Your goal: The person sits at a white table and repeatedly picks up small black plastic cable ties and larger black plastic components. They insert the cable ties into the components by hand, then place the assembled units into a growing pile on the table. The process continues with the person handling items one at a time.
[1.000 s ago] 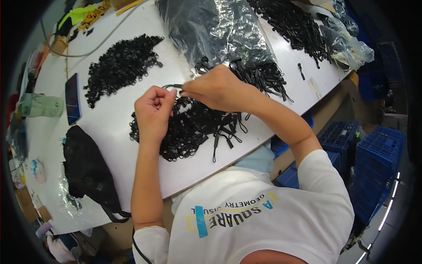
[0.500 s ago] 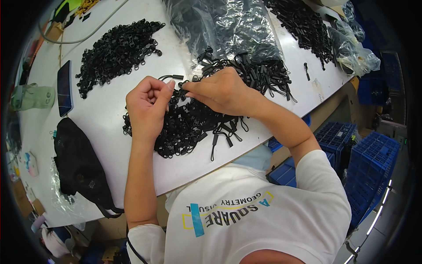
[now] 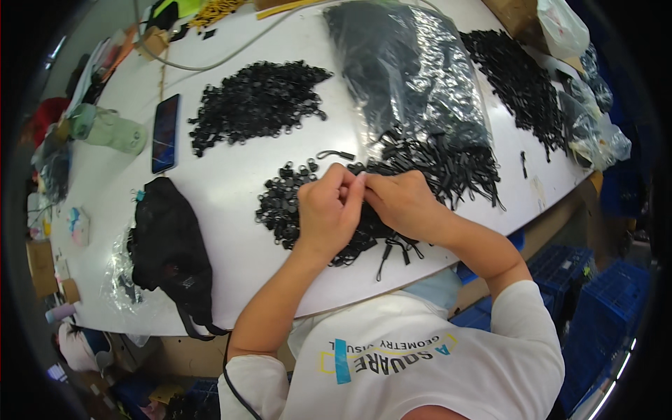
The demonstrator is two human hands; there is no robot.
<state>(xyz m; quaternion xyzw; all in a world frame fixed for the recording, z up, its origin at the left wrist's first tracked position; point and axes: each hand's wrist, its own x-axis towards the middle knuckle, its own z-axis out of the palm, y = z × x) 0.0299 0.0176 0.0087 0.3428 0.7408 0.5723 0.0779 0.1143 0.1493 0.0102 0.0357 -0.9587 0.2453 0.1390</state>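
My left hand and my right hand meet fingertip to fingertip, both closed in a pinch. Whatever lies between the fingers is too small and covered to make out. Under and beside them spreads a heap of small black looped plastic pieces, partly hidden by my hands. Just beyond my left hand a single black cord pull with a thin loop lies on the white table. A tangle of black cord pulls sits past my right hand. Several loose ones lie near the table's front edge.
Behind are another heap of black looped pieces, a large clear bag of black parts and a pile of black pulls. Leftward are a phone, a green bottle and a black cloth bag. Blue crates stand right.
The whole view has shifted, so the table's things appear further right and lower. My hands, slightly apart before with a black piece at my right fingertips, are now touching.
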